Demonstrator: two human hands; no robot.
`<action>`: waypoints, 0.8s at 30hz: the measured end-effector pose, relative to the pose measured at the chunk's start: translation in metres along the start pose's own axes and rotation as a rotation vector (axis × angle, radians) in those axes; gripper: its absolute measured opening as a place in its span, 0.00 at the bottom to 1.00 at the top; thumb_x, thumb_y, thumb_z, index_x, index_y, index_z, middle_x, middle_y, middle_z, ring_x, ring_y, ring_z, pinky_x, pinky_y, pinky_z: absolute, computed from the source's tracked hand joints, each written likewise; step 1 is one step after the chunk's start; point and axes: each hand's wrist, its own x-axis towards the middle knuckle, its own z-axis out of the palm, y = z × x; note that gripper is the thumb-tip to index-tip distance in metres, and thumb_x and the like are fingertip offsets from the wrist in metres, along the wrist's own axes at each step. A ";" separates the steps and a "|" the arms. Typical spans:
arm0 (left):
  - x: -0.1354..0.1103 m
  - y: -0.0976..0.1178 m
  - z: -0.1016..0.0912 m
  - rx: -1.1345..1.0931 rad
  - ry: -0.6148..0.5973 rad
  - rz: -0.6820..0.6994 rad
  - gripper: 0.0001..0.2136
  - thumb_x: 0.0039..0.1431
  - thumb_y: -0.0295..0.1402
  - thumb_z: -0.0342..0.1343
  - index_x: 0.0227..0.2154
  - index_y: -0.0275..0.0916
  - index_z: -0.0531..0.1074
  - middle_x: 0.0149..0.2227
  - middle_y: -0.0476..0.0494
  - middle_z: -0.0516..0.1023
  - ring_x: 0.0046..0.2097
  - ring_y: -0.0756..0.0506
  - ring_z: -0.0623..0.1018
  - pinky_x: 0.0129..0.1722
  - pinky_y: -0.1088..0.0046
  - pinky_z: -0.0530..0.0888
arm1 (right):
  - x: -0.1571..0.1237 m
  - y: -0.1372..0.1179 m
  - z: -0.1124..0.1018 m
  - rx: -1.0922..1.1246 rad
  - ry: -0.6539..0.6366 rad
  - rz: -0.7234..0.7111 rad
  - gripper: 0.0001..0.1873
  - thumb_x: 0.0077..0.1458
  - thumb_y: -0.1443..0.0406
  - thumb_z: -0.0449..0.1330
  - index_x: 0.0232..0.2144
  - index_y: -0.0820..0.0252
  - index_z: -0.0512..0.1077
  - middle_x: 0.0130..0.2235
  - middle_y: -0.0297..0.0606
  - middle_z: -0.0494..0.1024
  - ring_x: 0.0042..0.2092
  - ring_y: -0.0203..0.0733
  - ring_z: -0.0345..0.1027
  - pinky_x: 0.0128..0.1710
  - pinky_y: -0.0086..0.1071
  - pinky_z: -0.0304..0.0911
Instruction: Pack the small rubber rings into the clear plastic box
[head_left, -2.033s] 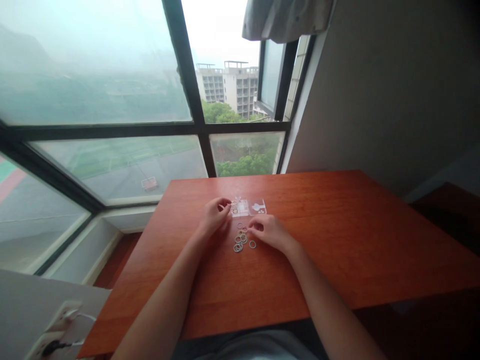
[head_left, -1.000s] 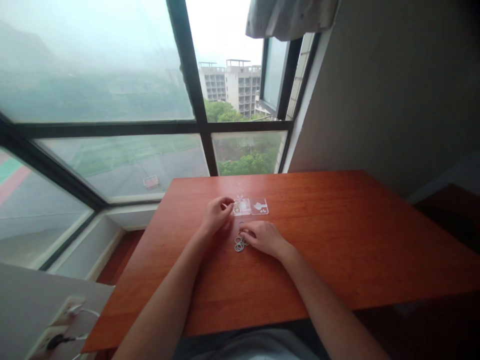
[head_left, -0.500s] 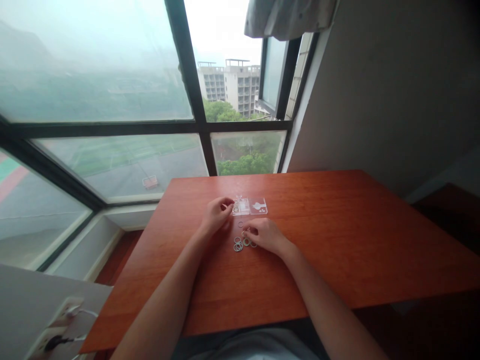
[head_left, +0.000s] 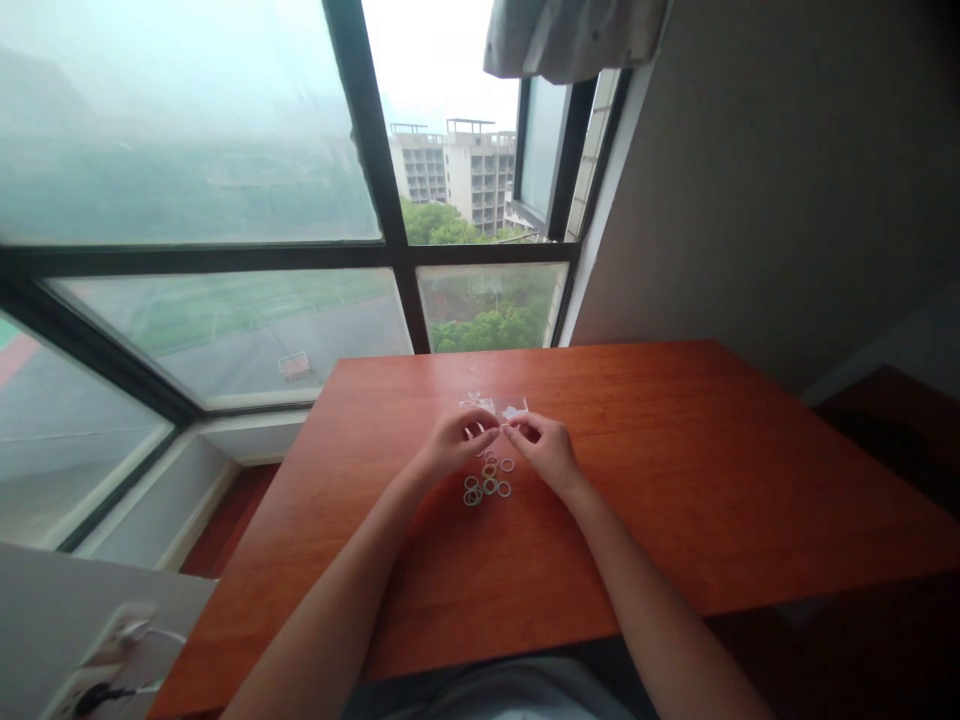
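My left hand [head_left: 459, 442] and my right hand [head_left: 549, 452] meet fingertip to fingertip above the table, in front of a clear plastic case [head_left: 516, 411]. Both hands are closed in a pinch. A tiny pale bit shows where the fingertips meet, too small to name. Just below the hands, several small rings lie on the wood: a yellowish-green ring [head_left: 490, 486], overlapping pale rings [head_left: 472, 496] to the left and a single pale ring [head_left: 504, 490] to the right. The hands hide much of the case, which lies opened flat with small pieces in it.
The reddish-brown wooden table [head_left: 660, 480] reaches up to the windows. A dark window frame [head_left: 405, 300] stands behind it and a grey wall [head_left: 735, 180] on the right. Plugs sit in a wall socket [head_left: 112, 640] at the lower left.
My right hand has moved up from the rings, and my left hand has moved right and slightly down from the case. Their fingertips now meet. More rings are uncovered.
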 end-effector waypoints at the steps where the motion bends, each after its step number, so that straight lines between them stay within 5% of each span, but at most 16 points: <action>1: 0.000 0.001 0.002 -0.001 -0.015 0.007 0.08 0.57 0.35 0.55 0.33 0.35 0.74 0.28 0.47 0.75 0.26 0.53 0.70 0.25 0.80 0.67 | 0.000 0.000 0.000 0.015 -0.001 0.005 0.11 0.51 0.58 0.60 0.29 0.61 0.76 0.20 0.29 0.67 0.23 0.32 0.59 0.24 0.25 0.54; 11: 0.001 -0.004 0.002 0.059 0.078 0.006 0.07 0.56 0.33 0.54 0.30 0.35 0.73 0.26 0.48 0.74 0.26 0.53 0.70 0.26 0.80 0.67 | -0.001 0.001 0.001 0.033 -0.045 0.030 0.13 0.51 0.58 0.60 0.31 0.61 0.77 0.20 0.29 0.66 0.23 0.32 0.57 0.24 0.25 0.54; 18: 0.003 -0.021 -0.017 0.181 0.316 -0.131 0.09 0.54 0.37 0.54 0.28 0.36 0.74 0.27 0.46 0.76 0.26 0.51 0.71 0.26 0.77 0.68 | -0.001 0.001 0.001 0.012 -0.113 0.005 0.11 0.51 0.59 0.59 0.31 0.61 0.76 0.22 0.32 0.71 0.25 0.33 0.61 0.26 0.26 0.57; 24: 0.000 -0.025 -0.024 0.280 0.324 -0.225 0.09 0.52 0.36 0.54 0.28 0.37 0.75 0.27 0.47 0.78 0.25 0.50 0.71 0.25 0.76 0.67 | -0.001 0.004 0.002 0.010 -0.132 -0.004 0.10 0.51 0.61 0.59 0.31 0.61 0.77 0.24 0.33 0.73 0.25 0.33 0.63 0.26 0.26 0.58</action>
